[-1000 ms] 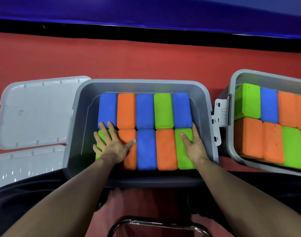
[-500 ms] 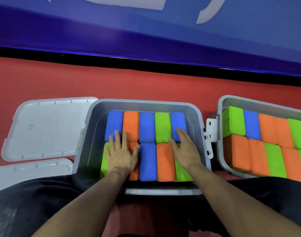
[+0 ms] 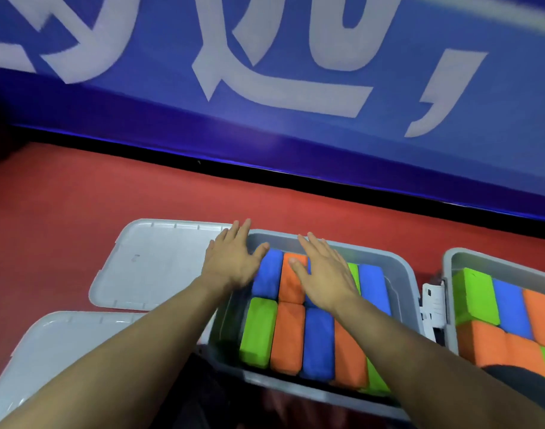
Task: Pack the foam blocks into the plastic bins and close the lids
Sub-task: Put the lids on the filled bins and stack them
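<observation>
Hands flat and empty over a packed bin, lid not yet on.

Left hand (image 3: 234, 261), fingers straight, holds nothing and lies across the bin's (image 3: 402, 274) far left corner, at the edge of the lid (image 3: 153, 267) lying flat on the red floor (image 3: 79, 196) just beside it. Right hand (image 3: 323, 274), also flat and holding nothing, hovers over or rests on the far row of foam blocks (image 3: 288, 339); contact is unclear. The blocks fill the bin in two rows, side by side, each with its long axis running from the person toward the blue wall (image 3: 296, 57). A second bin (image 3: 450, 258) of blocks sits to the right, a second lid (image 3: 66, 342) nearer. Any block standing proud of the rim would likely stop the lid from seating; foam springing back would cause it.
</observation>
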{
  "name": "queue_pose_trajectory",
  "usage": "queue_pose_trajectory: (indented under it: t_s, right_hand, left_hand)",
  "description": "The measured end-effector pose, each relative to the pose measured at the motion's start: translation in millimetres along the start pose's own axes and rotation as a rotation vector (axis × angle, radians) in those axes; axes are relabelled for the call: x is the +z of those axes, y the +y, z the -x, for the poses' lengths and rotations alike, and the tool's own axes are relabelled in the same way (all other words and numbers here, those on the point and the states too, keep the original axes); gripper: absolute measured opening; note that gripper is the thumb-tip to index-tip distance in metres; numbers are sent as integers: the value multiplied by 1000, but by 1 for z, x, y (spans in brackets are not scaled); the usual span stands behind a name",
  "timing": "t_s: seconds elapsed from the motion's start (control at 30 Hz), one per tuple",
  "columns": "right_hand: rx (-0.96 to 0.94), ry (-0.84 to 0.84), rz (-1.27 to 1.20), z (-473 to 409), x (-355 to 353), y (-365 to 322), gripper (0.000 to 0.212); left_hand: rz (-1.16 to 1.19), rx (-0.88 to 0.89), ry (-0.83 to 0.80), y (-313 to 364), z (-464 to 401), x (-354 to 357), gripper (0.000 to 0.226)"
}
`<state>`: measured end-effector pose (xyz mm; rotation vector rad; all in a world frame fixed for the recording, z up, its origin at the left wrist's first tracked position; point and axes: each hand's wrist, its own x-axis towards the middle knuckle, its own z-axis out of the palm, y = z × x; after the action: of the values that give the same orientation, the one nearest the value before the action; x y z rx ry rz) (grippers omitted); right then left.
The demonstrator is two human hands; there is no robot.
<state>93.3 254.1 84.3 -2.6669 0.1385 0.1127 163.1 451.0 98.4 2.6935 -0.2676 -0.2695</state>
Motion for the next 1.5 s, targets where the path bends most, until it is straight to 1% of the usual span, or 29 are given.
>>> queue_pose_trajectory:
  t_s: [0.13, 0.27, 0.33, 0.43, 0.53, 0.57, 0.63, 0.67, 0.73, 0.77, 0.87, 0.97, 1.0, 1.07, 1.2, 1.33, 1.43, 1.5]
  right_hand:
    - [-55, -77, 77, -13, 13, -23, 65]
    - [-111, -145, 118, -40, 34, -38, 66]
    - [-135, -170, 136, -61, 46, -44, 67]
    - [-190, -182, 174, -94, 69, -52, 69]
    - [-275, -207, 213, -125, 101, -66, 78]
    - [-292, -207, 207, -136, 110, -69, 78]
    - [-320, -209, 184, -157, 128, -75, 71]
    - [-339, -203, 182, -167, 138, -78, 71]
    - [-384, -194, 199, -180, 158, -83, 72]
    - [-400, -202, 205, -183, 168, -84, 74]
    - [-400, -239, 200, -184, 192, -75, 78]
    - [-401, -178, 164, -181, 205, -66, 84]
    - [-403, -158, 149, -181, 208, -65, 85]
    - [-412, -136, 132, -183, 211, -64, 85]
    - [-418, -103, 95, -185, 214, -66, 85]
    - [-409, -83, 81, -185, 216, -66, 83]
    - [-409, -82, 77, -185, 217, -66, 82]
    - [-406, -81, 71, -185, 216, -66, 81]
  left_hand:
    - [128, -120, -23, -48, -8, -20, 77]
    - [303, -322, -80, -98, -23, -19, 76]
    - [392, -421, -110, -122, -34, -10, 78]
    - [492, -513, -140, -156, -51, 10, 77]
    - [585, -652, -95, -191, -67, 42, 73]
    - [637, -694, -83, -199, -73, 52, 73]
    - [764, -804, -80, -216, -82, 75, 77]
    - [845, -858, -84, -226, -85, 88, 76]
    - [1016, -959, -93, -237, -85, 110, 67]
    - [1092, -1006, -107, -239, -84, 121, 67]
    - [1319, -1122, -130, -241, -78, 154, 76]
    - [1546, -1252, -104, -241, -77, 178, 90]
    - [1602, -1276, -105, -243, -79, 185, 95]
    - [1668, -1329, -75, -237, -82, 193, 97]
    - [1653, -1450, 46, -239, -88, 214, 92]
    - [1711, -1453, 82, -241, -83, 224, 94]
    - [1793, -1434, 206, -247, -79, 225, 89]
    - [1859, -1404, 248, -252, -79, 229, 94]
